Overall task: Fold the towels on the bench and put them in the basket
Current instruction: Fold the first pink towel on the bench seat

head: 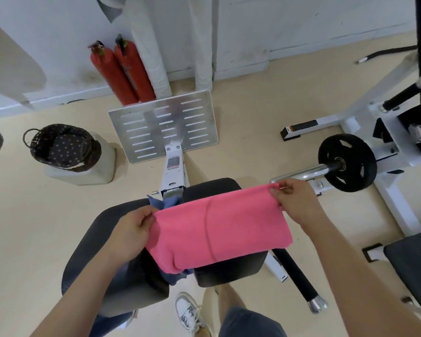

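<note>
Clearly the pink towel (219, 229) is the piece in hand: it lies at the centre of the frame, already doubled over, draped across the black pads of the bench (231, 269) with its lower edge sagging into the gap between them. The left hand (131, 229) pinches the towel's left end between thumb and curled fingers, and the right hand (294, 200) pinches the upper right corner the same way, so the top edge is pulled fairly taut between them.

The cloth looks light, soft and limp. It likely holds no shape of its own and will slump wherever it is unsupported, so corners and edges are the sensible places to grip, with both layers caught together. It seems neither slippery nor fragile.

A blue towel (167, 203) peeks out crumpled beneath it. The basket (93, 154) sits in the left of the frame on a pale block (105, 166), well apart from the bench.
</note>
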Demonstrator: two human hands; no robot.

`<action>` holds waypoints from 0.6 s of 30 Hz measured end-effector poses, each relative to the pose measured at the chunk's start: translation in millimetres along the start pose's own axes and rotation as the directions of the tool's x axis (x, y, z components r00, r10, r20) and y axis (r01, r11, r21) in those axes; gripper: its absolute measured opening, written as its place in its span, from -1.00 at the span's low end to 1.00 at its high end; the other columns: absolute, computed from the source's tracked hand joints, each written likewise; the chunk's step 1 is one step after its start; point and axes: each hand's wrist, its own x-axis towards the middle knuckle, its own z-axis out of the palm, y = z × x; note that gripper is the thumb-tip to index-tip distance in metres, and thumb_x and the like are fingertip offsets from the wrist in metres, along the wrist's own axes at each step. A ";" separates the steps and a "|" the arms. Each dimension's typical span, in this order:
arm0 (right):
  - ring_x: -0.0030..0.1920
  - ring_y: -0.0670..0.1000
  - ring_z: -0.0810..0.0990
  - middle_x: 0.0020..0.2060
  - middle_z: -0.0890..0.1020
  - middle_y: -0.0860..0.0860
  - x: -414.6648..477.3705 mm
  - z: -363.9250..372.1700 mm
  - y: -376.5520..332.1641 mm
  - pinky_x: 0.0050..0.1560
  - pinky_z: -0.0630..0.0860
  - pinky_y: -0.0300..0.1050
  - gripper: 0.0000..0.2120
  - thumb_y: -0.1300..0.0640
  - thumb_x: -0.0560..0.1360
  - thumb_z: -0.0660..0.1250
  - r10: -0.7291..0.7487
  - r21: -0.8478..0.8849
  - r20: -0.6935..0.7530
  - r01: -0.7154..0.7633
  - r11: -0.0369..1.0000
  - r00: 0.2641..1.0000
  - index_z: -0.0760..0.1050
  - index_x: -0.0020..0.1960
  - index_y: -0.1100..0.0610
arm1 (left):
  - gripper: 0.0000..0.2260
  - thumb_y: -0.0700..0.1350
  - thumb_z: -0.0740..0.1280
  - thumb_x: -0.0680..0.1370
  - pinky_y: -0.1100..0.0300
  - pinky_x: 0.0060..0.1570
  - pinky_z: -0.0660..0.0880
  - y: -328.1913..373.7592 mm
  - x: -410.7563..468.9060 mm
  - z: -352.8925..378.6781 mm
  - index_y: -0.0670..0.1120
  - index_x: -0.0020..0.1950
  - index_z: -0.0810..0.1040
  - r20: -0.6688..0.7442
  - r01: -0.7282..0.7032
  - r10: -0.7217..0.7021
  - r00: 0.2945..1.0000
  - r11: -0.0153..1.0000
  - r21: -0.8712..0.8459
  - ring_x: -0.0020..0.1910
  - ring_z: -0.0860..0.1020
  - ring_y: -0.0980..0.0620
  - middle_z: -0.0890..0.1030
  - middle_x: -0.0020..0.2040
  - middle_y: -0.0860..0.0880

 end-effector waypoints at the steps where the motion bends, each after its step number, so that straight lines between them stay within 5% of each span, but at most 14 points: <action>1: -0.15 0.06 0.58 -0.15 0.64 0.05 7.6 7.3 2.8 0.02 0.55 0.04 -0.91 0.19 0.51 0.34 0.009 -0.068 0.005 -0.008 0.998 1.000 0.59 -0.01 0.13 | -0.75 -0.25 0.18 0.57 0.15 -0.20 0.40 -2.2 6.8 2.0 0.05 -0.13 0.55 0.022 0.004 -0.007 1.000 0.994 0.114 -0.19 0.54 0.03 0.63 -0.21 0.06; 4: -0.09 0.08 0.58 -0.19 0.61 0.03 19.1 27.9 14.9 -0.03 0.49 -0.08 -0.90 0.17 0.51 0.28 0.097 -0.277 0.095 -0.068 0.959 0.991 0.58 -0.05 0.13 | -0.83 -0.13 0.20 0.53 0.08 -0.08 0.48 -1.5 21.9 13.0 0.05 0.03 0.54 0.095 0.010 -0.069 0.993 0.856 0.516 -0.04 0.55 -0.04 0.60 -0.08 0.04; 6: -0.11 0.08 0.56 -0.21 0.58 0.02 21.5 35.6 23.2 -0.08 0.44 -0.09 -0.87 0.11 0.54 0.24 0.192 -0.292 0.171 -0.137 0.947 0.966 0.54 -0.08 0.13 | -0.84 -0.04 0.29 0.50 0.06 -0.14 0.48 7.4 25.7 24.3 0.06 0.06 0.54 0.020 -0.020 0.011 1.000 0.783 0.622 -0.01 0.53 -0.06 0.56 -0.04 0.03; 8: -0.09 0.07 0.54 -0.14 0.57 0.04 24.0 36.3 27.1 -0.05 0.44 -0.06 -0.84 0.07 0.57 0.22 0.280 -0.219 0.240 -0.229 0.948 0.930 0.51 0.00 0.14 | -0.83 -0.07 0.38 0.46 0.12 -0.22 0.43 27.3 29.3 36.3 0.03 0.04 0.58 -0.014 -0.139 0.177 0.984 0.820 0.555 -0.05 0.55 -0.05 0.58 -0.04 0.03; 12: -0.20 0.01 0.49 -0.20 0.57 0.03 27.3 32.2 30.8 -0.14 0.44 -0.09 -0.82 0.07 0.56 0.27 0.376 -0.003 0.355 -0.401 0.916 0.856 0.53 0.04 0.17 | -0.73 -0.12 0.17 0.50 0.11 0.00 0.46 74.7 36.1 74.6 -0.05 0.06 0.63 0.220 -0.436 0.385 0.896 0.856 0.279 -0.05 0.54 -0.02 0.61 -0.02 0.01; 15: -0.21 0.02 0.49 -0.21 0.59 0.05 25.5 28.9 31.5 -0.18 0.44 -0.11 -0.84 0.12 0.51 0.36 0.390 0.129 0.355 -0.458 0.880 0.850 0.57 0.03 0.19 | -0.70 -0.13 0.16 0.52 0.18 0.09 0.37 87.3 39.5 105.9 -0.02 0.18 0.58 0.269 -0.476 0.410 0.871 0.839 0.263 0.02 0.50 -0.05 0.56 0.08 -0.02; 18: -0.32 -0.05 0.47 -0.30 0.57 0.01 21.0 17.7 19.5 -0.29 0.42 -0.22 -0.88 0.23 0.46 0.42 0.298 0.278 0.262 -0.368 0.888 0.918 0.59 -0.03 0.25 | -0.67 -0.21 0.23 0.52 0.24 0.09 0.39 94.2 41.9 113.1 0.00 0.26 0.52 0.215 -0.442 0.399 0.891 0.872 0.210 0.04 0.49 0.00 0.50 0.11 0.00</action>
